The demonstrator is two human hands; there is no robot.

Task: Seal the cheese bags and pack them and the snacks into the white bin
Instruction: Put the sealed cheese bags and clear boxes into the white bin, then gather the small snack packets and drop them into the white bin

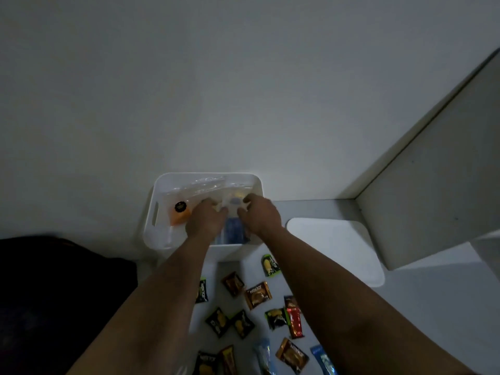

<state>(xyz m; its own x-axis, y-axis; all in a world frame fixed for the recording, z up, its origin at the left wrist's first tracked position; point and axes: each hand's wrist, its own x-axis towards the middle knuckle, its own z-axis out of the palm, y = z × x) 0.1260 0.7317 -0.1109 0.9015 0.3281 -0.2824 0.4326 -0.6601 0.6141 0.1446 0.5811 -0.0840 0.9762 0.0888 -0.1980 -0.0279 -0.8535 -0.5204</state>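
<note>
The white bin [159, 190] stands against the wall. Inside it lies a clear cheese bag [208, 186] with an orange cheese block [179, 215] that carries a dark round label. Both hands reach into the bin. My left hand [207, 217] and my right hand [261, 212] pinch a second clear bag [233, 203] between them, which holds a pale cheese piece. Something blue [234, 230] lies in the bin under the hands. Several snack packets lie on the white table in front of the bin, among them a brown one [257, 295] and a green-black one [270, 265].
A flat white lid [338, 250] lies to the right of the bin. A white panel [433, 171] rises at the far right. A dark object [54, 293] fills the lower left. More snack packets, a red one [295, 320] and blue ones [323, 359], lie near the front edge.
</note>
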